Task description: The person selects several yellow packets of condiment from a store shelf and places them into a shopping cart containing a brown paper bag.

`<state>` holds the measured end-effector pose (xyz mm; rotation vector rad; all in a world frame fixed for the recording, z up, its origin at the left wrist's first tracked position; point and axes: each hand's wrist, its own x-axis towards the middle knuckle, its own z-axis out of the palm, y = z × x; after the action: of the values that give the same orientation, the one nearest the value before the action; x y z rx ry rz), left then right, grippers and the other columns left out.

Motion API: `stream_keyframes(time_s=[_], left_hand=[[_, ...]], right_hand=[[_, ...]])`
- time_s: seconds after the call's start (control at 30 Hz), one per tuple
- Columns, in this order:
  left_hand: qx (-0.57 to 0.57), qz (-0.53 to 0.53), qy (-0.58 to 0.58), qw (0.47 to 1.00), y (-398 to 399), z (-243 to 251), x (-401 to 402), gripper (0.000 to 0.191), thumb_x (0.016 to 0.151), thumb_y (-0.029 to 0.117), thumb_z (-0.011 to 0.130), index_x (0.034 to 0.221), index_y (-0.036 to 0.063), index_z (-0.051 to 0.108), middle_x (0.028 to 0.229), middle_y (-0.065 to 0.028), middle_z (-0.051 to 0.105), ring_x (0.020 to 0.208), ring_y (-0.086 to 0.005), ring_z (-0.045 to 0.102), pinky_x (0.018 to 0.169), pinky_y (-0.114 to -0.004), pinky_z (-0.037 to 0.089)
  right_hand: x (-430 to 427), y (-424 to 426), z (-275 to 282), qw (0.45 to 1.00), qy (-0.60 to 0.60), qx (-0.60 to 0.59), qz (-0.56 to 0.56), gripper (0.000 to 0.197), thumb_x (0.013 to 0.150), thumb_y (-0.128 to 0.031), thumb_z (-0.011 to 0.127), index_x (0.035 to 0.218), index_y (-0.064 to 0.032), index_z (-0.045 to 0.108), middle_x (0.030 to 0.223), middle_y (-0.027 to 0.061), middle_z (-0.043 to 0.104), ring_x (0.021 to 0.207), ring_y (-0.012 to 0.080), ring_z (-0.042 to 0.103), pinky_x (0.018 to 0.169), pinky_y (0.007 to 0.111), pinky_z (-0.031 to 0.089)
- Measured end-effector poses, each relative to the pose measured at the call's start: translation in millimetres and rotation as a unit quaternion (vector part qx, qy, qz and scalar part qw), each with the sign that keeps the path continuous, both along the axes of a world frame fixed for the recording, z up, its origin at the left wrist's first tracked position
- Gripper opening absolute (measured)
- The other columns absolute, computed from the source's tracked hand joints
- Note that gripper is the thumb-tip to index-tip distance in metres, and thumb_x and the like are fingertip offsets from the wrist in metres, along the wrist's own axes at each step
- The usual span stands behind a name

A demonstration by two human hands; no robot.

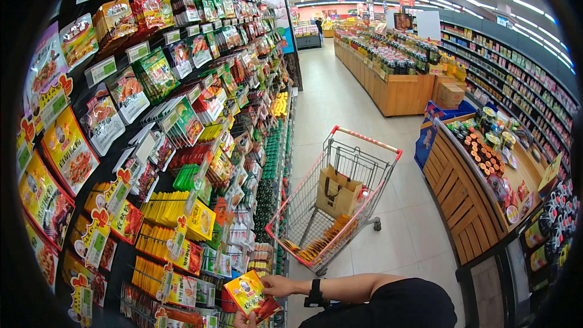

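Observation:
A yellow and red seasoning packet [251, 295] is held low in front of the shelf. My right hand [277, 286] grips its upper right edge between thumb and fingers. At the packet's lower edge, partly cut off by the picture's rim, my left hand [244, 320] pinches it. Rows of hanging seasoning packets [200, 218] fill the rack on the left. Beyond my hands stands a wire shopping cart [296, 205] with red trim. It carries a brown paper bag [337, 193] and a row of yellow-brown packets [334, 237] along its bottom.
To the right stands a slatted wooden display bin [469, 209] with jars and packs. Farther off, a long wooden counter [405, 95] bears many bottles. Tall stocked shelves [505, 64] line the far right. A person [319, 25] stands down the tiled aisle [316, 70].

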<state>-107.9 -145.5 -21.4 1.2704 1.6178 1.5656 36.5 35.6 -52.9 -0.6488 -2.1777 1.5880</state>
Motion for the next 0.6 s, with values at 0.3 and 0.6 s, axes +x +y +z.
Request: stream_keyframes(time_s=[0.3, 0.6], left_hand=[[0.035, 0.022, 0.276, 0.960, 7, -27, -3, 0.026, 0.089, 0.023, 0.066, 0.084, -0.0015, 0.060, 0.075, -0.0117, 0.060, 0.069, -0.0245, 0.057, 0.072, -0.039, 0.047], [0.010, -0.027, 0.365, 0.931, 2, 19, 24, 0.018, 0.086, 0.018, 0.065, 0.084, 0.0003, 0.064, 0.076, -0.0172, 0.061, 0.074, -0.0345, 0.059, 0.075, -0.043, 0.046]], right_hand=[[3, -25, 17, 0.952, -0.042, -0.251, 0.172, 0.063, 0.087, -0.059, 0.060, 0.114, -0.0035, 0.049, 0.100, 0.0046, 0.057, 0.087, 0.0185, 0.059, 0.075, 0.030, 0.054], [-4, -21, -8, 0.929, 0.053, -0.362, 0.062, 0.036, 0.098, -0.021, 0.050, 0.127, 0.0000, 0.049, 0.105, 0.0073, 0.063, 0.084, 0.0140, 0.064, 0.068, 0.027, 0.056]])
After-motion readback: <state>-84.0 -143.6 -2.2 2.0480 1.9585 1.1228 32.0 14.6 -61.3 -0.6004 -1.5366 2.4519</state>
